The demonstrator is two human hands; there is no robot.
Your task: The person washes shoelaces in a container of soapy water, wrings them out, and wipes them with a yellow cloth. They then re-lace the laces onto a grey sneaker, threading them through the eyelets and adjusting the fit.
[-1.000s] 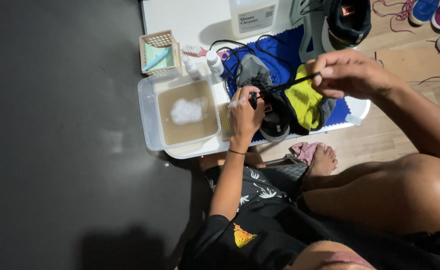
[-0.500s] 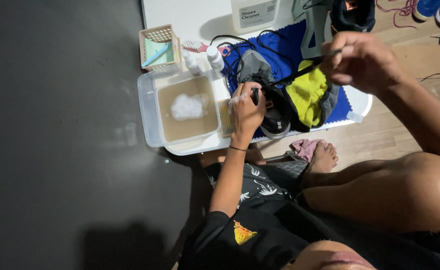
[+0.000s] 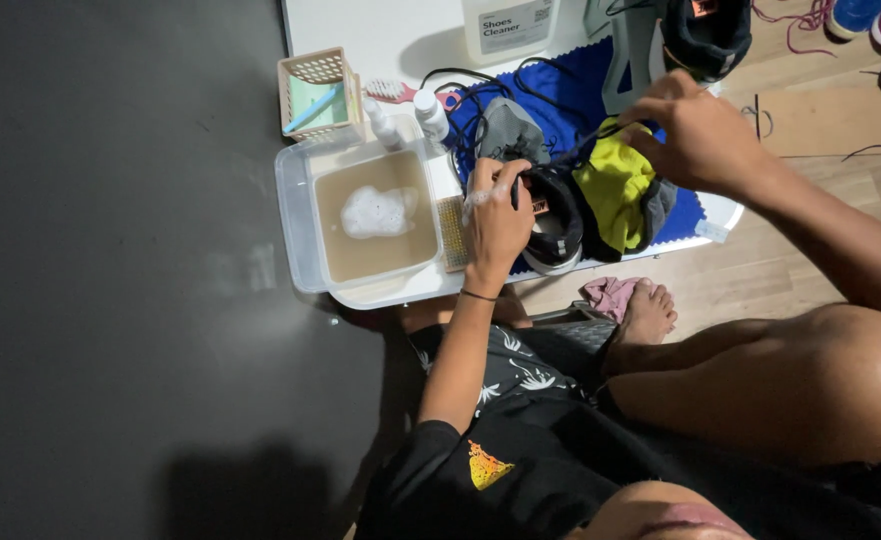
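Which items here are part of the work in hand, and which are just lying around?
In use:
left hand on the dark shoe
right hand pulling the black lace
yellow cloth
tub of murky soapy water

Lying about:
small basket
two small white bottles
cleaner bottle
pink cloth
other shoes on the floor

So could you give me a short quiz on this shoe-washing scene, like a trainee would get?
1. True or false: the clear plastic tub holds murky brown water with white foam.
2. Which hand grips the black shoe with the yellow-green lining nearest the tub?
A. left hand
B. right hand
3. Fill in: the shoe rests on a ____ cloth.

Key: 1 true; 2 A; 3 blue.
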